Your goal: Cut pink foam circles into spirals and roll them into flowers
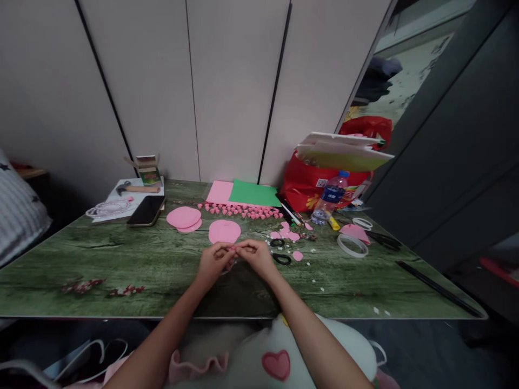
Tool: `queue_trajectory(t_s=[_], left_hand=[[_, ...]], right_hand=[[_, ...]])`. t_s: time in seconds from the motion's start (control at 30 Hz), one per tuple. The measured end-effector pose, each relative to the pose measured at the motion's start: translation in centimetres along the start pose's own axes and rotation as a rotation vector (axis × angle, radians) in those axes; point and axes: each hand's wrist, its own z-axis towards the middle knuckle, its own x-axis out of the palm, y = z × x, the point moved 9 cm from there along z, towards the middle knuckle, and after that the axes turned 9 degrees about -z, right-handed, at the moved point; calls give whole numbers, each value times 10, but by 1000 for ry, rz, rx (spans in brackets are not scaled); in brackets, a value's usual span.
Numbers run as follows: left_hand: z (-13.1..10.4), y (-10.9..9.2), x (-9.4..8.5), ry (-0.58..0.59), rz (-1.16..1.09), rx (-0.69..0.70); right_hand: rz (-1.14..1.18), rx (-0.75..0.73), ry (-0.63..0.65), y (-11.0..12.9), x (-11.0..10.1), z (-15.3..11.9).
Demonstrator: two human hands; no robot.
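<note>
– Where is the small pink piece (234, 249) to be found?
– It is held between the fingertips of both hands, above the near middle of the table (162, 281). Most of it is covered by the fingers, so its shape cannot be made out.

– And how are the hands set?
– The left hand (214, 262) is closed to a pinch, with the other fingers curled beneath. The right hand (256, 258) is pinched to meet it, and the same piece appears to be gripped by both.

– How is it likely to handle?
– It is judged to be paper: very light, fairly soft, easily creased or torn. It is best taken lightly by its edges, as firm pressure could flatten it.

– What is found around it?
– A pink disc (224, 231) is laid just beyond the fingers, with stacked discs (184, 218) to its left. Farther back, small pink shapes (247, 211) are lined up before a green sheet (255, 193).

– Is anything in the way?
– Beside the right hand, the scissors (283, 260) could be knocked, their blades not being seen. Pink scraps (297, 255) are strewn past them; the bottle (330, 200) and tape roll (352, 246) are well apart.
</note>
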Motion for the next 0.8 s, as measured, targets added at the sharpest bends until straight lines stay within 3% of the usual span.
queue_trajectory(t_s=[0.17, 0.3, 0.37, 0.43, 0.57, 0.8], left_hand=[[1, -18, -4, -63, 240, 154], [0, -30, -5, -86, 357, 270], [-2, -33, -2, -62, 425, 313], [-4, -32, 2, -15, 482, 323], [-7, -25, 6, 79, 525, 311], [-7, -25, 1, 84, 528, 331]], right_hand=[[55, 55, -49, -3, -5, 12], [-11, 74, -114, -8, -24, 43], [-216, 57, -148, -9, -35, 64], [-634, 51, -127, -11, -38, 85], [-865, 75, -89, -20, -33, 122], [-1221, 111, 40, -26, -9, 172]])
